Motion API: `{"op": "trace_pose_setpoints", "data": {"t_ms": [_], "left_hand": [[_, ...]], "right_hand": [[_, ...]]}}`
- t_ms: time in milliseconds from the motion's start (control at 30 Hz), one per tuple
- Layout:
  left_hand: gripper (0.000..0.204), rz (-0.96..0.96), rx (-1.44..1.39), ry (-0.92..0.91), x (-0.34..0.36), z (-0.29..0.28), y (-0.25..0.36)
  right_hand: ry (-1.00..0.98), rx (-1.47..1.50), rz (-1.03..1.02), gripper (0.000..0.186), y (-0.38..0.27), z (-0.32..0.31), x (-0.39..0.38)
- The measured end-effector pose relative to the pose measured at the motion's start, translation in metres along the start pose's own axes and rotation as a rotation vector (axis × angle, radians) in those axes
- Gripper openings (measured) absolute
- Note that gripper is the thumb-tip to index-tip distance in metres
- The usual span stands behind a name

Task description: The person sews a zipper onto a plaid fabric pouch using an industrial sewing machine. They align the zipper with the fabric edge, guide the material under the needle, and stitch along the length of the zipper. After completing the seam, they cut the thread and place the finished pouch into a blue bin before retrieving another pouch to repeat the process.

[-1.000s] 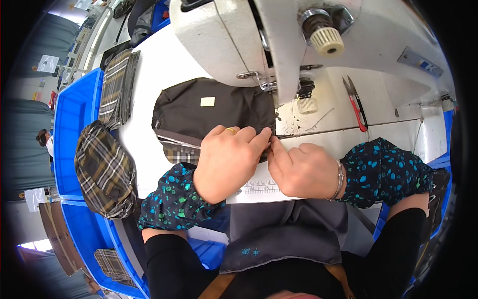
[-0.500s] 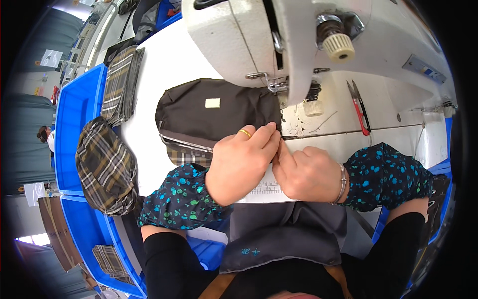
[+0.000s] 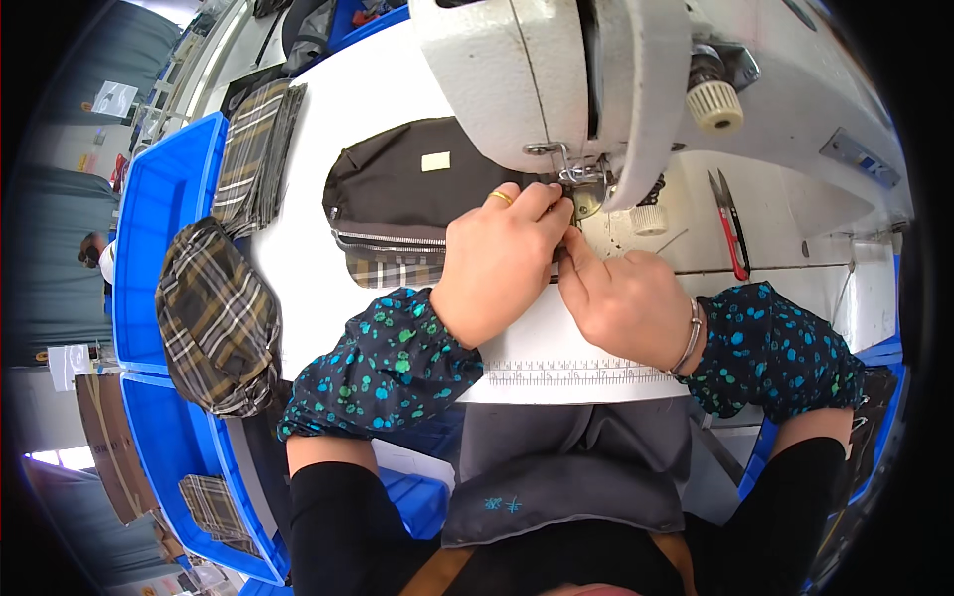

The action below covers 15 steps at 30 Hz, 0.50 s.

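Note:
A dark brown pouch (image 3: pixel 378 179) with a pale label, a zipper and plaid lining lies on the white table, its right end at the presser foot (image 3: pixel 586 177) of a sewing machine (image 3: pixel 517 70). My left hand (image 3: pixel 497 263) curls over the pouch's right end, fingertips pressed onto the edge just below the foot. My right hand (image 3: pixel 621 303) pinches that same edge beside the left fingers, index finger extended against them. The gripped corner is mostly hidden by my fingers.
Plaid pieces (image 3: pixel 253 149) are stacked at the table's left, above a plaid pouch (image 3: pixel 214 318). Blue bins (image 3: pixel 164 189) flank the table. Red-and-black snips (image 3: pixel 733 233) lie right of the machine. A printed ruler (image 3: pixel 571 372) runs along the front edge. A person (image 3: pixel 99 253) is at far left.
Both hands have moved up and slightly right with the pouch, bringing its edge closer in under the presser foot. The view has also shifted slightly, with the machine appearing farther right.

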<state>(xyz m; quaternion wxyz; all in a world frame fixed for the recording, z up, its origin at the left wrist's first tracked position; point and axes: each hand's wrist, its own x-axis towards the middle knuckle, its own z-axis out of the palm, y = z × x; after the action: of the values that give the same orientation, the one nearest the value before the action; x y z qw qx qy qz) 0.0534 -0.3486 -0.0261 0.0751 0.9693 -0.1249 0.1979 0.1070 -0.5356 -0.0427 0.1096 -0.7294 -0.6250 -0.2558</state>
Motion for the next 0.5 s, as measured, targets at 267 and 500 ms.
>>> {"op": "trace_pose_setpoints", "data": {"t_ms": [267, 500], "left_hand": [[0.021, -0.085, -0.066, 0.024, -0.002, -0.015, 0.010], [0.032, -0.016, -0.015, 0.026, -0.010, -0.019, 0.009]], "right_hand": [[-0.005, 0.035, 0.000, 0.022, 0.003, -0.002, -0.001], [0.029, 0.112, 0.002, 0.017, -0.004, 0.001, -0.006]]}}
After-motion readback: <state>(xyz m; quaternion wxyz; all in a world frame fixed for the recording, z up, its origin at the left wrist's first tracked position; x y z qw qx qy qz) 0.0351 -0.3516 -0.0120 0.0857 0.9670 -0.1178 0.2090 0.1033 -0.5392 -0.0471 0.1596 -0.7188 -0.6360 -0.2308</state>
